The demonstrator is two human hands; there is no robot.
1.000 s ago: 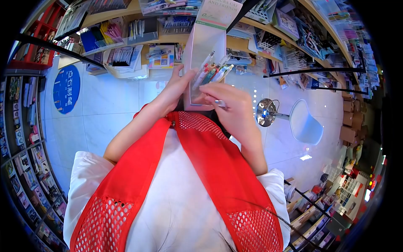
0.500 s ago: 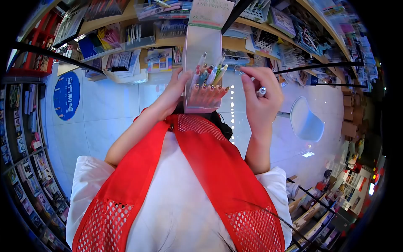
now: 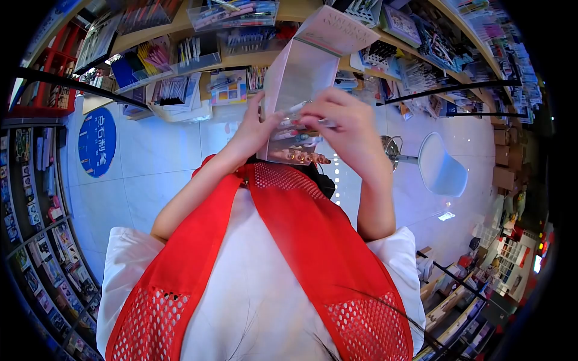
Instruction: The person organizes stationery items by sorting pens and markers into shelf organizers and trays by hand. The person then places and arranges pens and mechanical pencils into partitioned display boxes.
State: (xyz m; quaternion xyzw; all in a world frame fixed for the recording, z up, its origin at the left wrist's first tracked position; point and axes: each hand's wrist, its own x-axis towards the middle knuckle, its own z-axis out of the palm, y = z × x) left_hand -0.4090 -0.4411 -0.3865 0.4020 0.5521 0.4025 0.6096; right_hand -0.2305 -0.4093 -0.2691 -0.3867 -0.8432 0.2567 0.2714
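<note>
A pale pink display box (image 3: 306, 71) with an upright printed lid flap stands tilted before my chest. My left hand (image 3: 255, 129) is wrapped round its left side and steadies it. Inside lie several pens (image 3: 296, 156), with orange-brown ones along the front and pale ones behind. Above the box's right side, my right hand (image 3: 346, 123) is closed on a light-coloured pen (image 3: 327, 123). Its fingers cover much of that pen and part of the box's contents.
Behind the box runs a wooden shelf (image 3: 232, 58) with clear trays of pens (image 3: 235, 13) and stationery. A white chair (image 3: 442, 165) stands to the right on the tiled floor (image 3: 150, 192). A rack of small goods (image 3: 36, 210) is at the left.
My right hand has moved left and inward, bringing the pen over the box. The box has tilted, its lid flap leaning to the right. My left hand keeps its hold.
</note>
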